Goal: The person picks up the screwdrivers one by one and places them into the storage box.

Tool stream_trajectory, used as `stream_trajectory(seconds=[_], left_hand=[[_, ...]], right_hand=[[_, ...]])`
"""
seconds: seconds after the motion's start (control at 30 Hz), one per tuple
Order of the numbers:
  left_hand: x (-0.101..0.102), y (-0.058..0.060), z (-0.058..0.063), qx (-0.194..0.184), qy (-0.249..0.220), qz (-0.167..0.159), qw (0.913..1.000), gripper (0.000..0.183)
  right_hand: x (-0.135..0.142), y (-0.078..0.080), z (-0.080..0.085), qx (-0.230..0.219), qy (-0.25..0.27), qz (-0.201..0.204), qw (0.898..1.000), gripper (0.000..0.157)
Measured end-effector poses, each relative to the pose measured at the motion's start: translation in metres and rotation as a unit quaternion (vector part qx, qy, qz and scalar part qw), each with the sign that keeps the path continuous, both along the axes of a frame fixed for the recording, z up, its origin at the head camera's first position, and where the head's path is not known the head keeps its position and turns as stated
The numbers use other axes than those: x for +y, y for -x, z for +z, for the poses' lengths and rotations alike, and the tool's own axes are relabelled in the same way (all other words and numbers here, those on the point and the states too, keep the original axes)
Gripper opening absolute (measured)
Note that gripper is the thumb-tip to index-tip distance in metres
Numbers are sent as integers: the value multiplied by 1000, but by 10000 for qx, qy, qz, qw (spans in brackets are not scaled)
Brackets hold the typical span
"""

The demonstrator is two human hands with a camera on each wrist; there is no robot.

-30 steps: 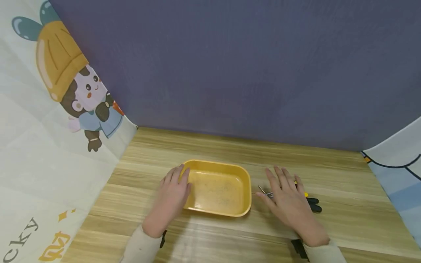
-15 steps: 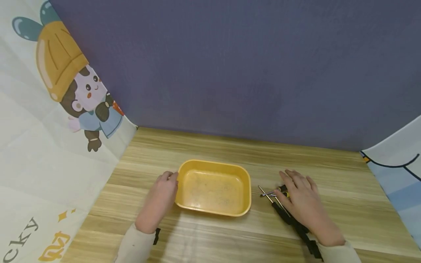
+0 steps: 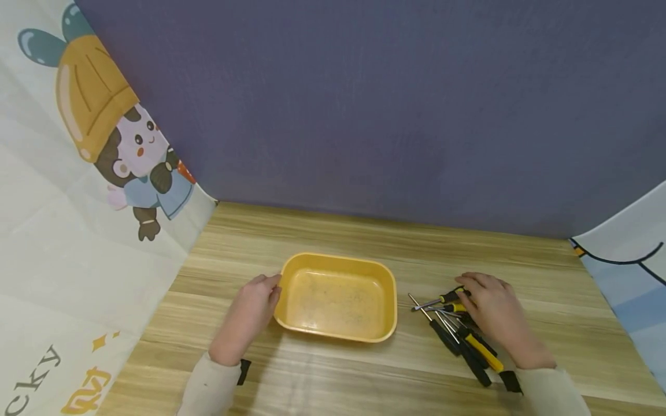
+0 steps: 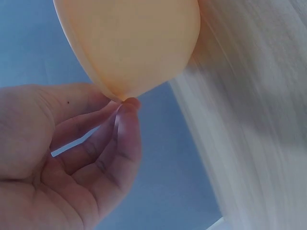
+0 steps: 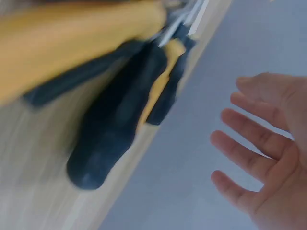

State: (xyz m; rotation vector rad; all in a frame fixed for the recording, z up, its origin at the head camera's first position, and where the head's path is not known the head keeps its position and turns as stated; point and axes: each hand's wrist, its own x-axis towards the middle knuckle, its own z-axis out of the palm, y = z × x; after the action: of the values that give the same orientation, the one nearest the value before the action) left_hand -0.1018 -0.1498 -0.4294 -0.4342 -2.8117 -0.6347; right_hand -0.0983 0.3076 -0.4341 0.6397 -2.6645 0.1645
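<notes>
My left hand [image 3: 248, 315] pinches the left rim of a yellow plastic tray [image 3: 335, 303], which has nothing in it. Thumb and fingertips meet at the rim in the left wrist view, where the tray's wall [image 4: 139, 43] shows close up. To the tray's right lies a loose pile of several screwdrivers with black or yellow-and-black handles, among them a black-handled screwdriver [image 3: 444, 338] and a yellow-and-black screwdriver [image 3: 484, 348]. Over the pile's far right side is my right hand [image 3: 496, 312], its fingers loosely bent and spread. In the right wrist view no tool is between its fingers.
Everything lies on a wood-grain table [image 3: 333, 375]. A dark blue-grey panel [image 3: 374, 115] rises along the back edge. White printed cloth [image 3: 62, 277] with a cartoon figure borders the left side, and more printed cloth [image 3: 640, 277] borders the right.
My left hand has drawn back from over the tray's left side to pinch its rim. My right hand has moved right, uncovering more of the screwdrivers. The tray stays about where it was.
</notes>
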Motion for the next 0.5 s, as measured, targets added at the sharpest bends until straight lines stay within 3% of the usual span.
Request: stream_trajectory(seconds=[0.13, 0.33, 0.5], left_hand=[[-1, 0, 1, -54, -81, -30, 9999, 27], [-1, 0, 3, -184, -71, -27, 9998, 28], [1, 2, 4, -239, -76, -53, 9997, 27]], right_hand=[[11, 9, -4, -136, -191, 69, 9997, 35], [20, 18, -11, -941, -468, 40, 9945, 31], [23, 24, -15, -1274, -574, 163, 9901, 29]])
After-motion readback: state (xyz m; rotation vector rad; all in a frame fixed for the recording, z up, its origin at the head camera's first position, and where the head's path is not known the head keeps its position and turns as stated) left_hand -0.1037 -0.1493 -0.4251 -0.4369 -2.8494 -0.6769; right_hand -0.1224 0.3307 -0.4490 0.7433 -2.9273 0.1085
